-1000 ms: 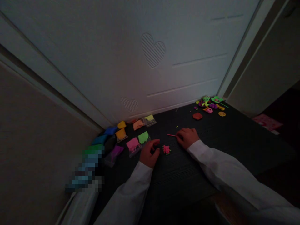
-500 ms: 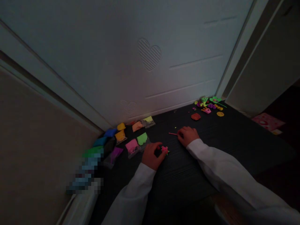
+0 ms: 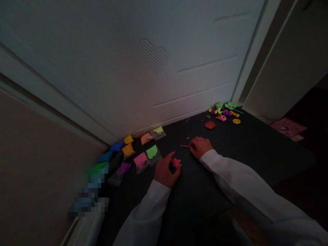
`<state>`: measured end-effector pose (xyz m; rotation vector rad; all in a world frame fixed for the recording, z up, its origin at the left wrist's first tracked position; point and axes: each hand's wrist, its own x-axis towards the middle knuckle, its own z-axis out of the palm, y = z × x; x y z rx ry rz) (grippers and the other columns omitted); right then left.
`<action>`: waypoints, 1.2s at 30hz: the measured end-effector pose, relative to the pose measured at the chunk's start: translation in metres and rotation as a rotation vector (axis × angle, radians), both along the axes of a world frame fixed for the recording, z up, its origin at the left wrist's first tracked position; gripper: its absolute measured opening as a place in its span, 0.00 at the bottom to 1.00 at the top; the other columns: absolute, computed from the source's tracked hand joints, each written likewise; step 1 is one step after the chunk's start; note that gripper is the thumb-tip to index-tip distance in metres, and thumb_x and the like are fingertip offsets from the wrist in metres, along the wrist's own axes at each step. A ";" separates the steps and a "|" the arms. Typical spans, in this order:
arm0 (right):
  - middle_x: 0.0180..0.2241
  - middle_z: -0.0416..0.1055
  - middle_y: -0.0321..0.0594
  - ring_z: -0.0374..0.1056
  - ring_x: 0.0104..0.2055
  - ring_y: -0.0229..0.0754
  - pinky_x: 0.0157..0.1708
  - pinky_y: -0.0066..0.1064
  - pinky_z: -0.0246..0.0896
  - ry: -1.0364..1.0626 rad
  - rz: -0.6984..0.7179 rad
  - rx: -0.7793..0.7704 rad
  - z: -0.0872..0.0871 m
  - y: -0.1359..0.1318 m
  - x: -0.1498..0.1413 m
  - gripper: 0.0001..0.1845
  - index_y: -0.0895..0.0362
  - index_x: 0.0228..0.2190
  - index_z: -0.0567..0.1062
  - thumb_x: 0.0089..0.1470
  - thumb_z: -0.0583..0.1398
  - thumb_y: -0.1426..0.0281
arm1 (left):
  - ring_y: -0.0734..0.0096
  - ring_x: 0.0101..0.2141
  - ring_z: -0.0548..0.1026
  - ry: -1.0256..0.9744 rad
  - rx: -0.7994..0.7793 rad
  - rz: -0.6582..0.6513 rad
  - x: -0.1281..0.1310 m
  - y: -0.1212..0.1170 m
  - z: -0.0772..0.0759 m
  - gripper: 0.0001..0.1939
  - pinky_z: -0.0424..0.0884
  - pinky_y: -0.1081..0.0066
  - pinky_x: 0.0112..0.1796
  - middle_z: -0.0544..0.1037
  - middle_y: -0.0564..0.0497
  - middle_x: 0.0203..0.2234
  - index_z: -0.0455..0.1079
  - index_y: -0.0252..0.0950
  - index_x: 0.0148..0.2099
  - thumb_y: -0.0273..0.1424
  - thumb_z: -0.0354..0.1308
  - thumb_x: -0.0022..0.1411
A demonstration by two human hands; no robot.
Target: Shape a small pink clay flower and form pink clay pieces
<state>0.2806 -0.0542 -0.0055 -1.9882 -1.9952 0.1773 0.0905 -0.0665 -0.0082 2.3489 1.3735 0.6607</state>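
Note:
On a dark board (image 3: 230, 171), my left hand (image 3: 165, 170) curls its fingertips around a small pink clay figure with green bits (image 3: 176, 162). My right hand (image 3: 199, 146) lies a little farther back, fingers closed on a thin pink stick (image 3: 183, 146) that points left. Both arms wear white sleeves. The light is very dim.
Several small bags of coloured clay (image 3: 143, 153) lie to the left of my hands, near a white door (image 3: 153, 61). A red clay disc (image 3: 210, 125) and a cluster of finished clay shapes (image 3: 225, 111) sit at the back right. A pink card (image 3: 288, 127) lies far right.
My left hand slid right from beside the clay bags and took hold of the pink clay figure. My right hand stayed put with the stick. The camera shifted slightly.

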 end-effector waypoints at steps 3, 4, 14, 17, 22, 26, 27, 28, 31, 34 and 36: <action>0.34 0.66 0.39 0.58 0.39 0.42 0.35 0.34 0.47 0.002 -0.002 0.001 0.000 0.000 0.000 0.10 0.53 0.30 0.69 0.47 0.50 0.66 | 0.68 0.36 0.66 -0.093 -0.009 -0.048 -0.002 0.001 0.000 0.25 0.61 0.64 0.41 0.69 0.49 0.33 0.56 0.37 0.49 0.29 0.53 0.47; 0.34 0.66 0.39 0.58 0.39 0.42 0.35 0.34 0.47 0.002 -0.005 0.001 -0.001 0.001 0.000 0.10 0.53 0.30 0.69 0.47 0.50 0.66 | 0.69 0.36 0.66 -0.119 -0.001 -0.064 -0.002 0.001 0.001 0.24 0.62 0.64 0.41 0.68 0.49 0.34 0.56 0.37 0.50 0.29 0.53 0.47; 0.35 0.65 0.40 0.58 0.40 0.43 0.35 0.34 0.47 -0.012 -0.007 -0.041 -0.002 0.002 0.000 0.10 0.54 0.31 0.69 0.47 0.50 0.65 | 0.70 0.38 0.66 -0.385 0.265 -0.146 0.009 -0.031 0.085 0.32 0.61 0.63 0.43 0.67 0.50 0.36 0.51 0.38 0.53 0.25 0.57 0.44; 0.35 0.65 0.41 0.58 0.39 0.44 0.34 0.34 0.47 -0.020 -0.001 -0.070 -0.002 0.004 0.001 0.11 0.54 0.31 0.69 0.47 0.50 0.65 | 0.69 0.38 0.67 -0.450 0.281 -0.200 0.013 -0.039 0.111 0.34 0.63 0.63 0.42 0.65 0.48 0.39 0.49 0.39 0.53 0.23 0.56 0.44; 0.34 0.66 0.39 0.60 0.39 0.45 0.32 0.34 0.48 -0.025 0.019 -0.121 -0.001 0.009 0.005 0.11 0.52 0.31 0.69 0.46 0.50 0.65 | 0.67 0.40 0.66 -0.414 0.337 -0.247 0.015 -0.042 0.121 0.34 0.63 0.62 0.43 0.67 0.49 0.39 0.48 0.40 0.54 0.24 0.56 0.45; 0.35 0.66 0.40 0.59 0.39 0.45 0.32 0.34 0.48 -0.028 0.010 -0.106 0.001 0.007 0.004 0.11 0.53 0.31 0.69 0.46 0.51 0.65 | 0.68 0.40 0.66 -0.363 0.345 -0.246 0.014 -0.035 0.118 0.34 0.62 0.63 0.44 0.67 0.48 0.40 0.48 0.39 0.54 0.24 0.56 0.45; 0.35 0.66 0.40 0.59 0.39 0.45 0.32 0.33 0.48 -0.028 0.009 -0.097 0.001 0.005 0.003 0.10 0.53 0.31 0.69 0.46 0.51 0.65 | 0.68 0.40 0.66 -0.340 0.354 -0.241 0.014 -0.033 0.117 0.33 0.62 0.63 0.44 0.67 0.48 0.39 0.48 0.38 0.54 0.25 0.56 0.45; 0.35 0.66 0.40 0.59 0.39 0.44 0.32 0.33 0.48 -0.027 0.008 -0.088 0.001 0.004 0.002 0.10 0.53 0.31 0.69 0.46 0.51 0.66 | 0.68 0.40 0.66 -0.314 0.364 -0.237 0.013 -0.032 0.117 0.32 0.61 0.63 0.44 0.68 0.49 0.38 0.49 0.38 0.53 0.25 0.56 0.45; 0.34 0.66 0.39 0.59 0.39 0.43 0.33 0.33 0.47 -0.024 0.001 -0.064 0.001 0.002 0.001 0.09 0.53 0.30 0.69 0.46 0.51 0.66 | 0.69 0.40 0.66 -0.247 0.385 -0.232 0.013 -0.027 0.118 0.31 0.60 0.63 0.45 0.69 0.50 0.35 0.51 0.36 0.52 0.26 0.56 0.45; 0.34 0.66 0.38 0.59 0.39 0.43 0.34 0.33 0.48 -0.022 0.003 -0.045 -0.001 0.002 0.001 0.09 0.53 0.30 0.69 0.46 0.51 0.66 | 0.70 0.39 0.65 -0.219 0.388 -0.218 0.014 -0.019 0.112 0.30 0.59 0.64 0.44 0.69 0.51 0.34 0.52 0.36 0.52 0.27 0.56 0.45; 0.34 0.65 0.38 0.59 0.39 0.43 0.34 0.34 0.48 -0.022 -0.001 -0.035 -0.002 0.003 0.002 0.10 0.53 0.30 0.69 0.46 0.51 0.65 | 0.70 0.39 0.65 -0.200 0.379 -0.200 0.014 -0.008 0.098 0.29 0.59 0.64 0.45 0.69 0.51 0.34 0.52 0.35 0.52 0.28 0.56 0.45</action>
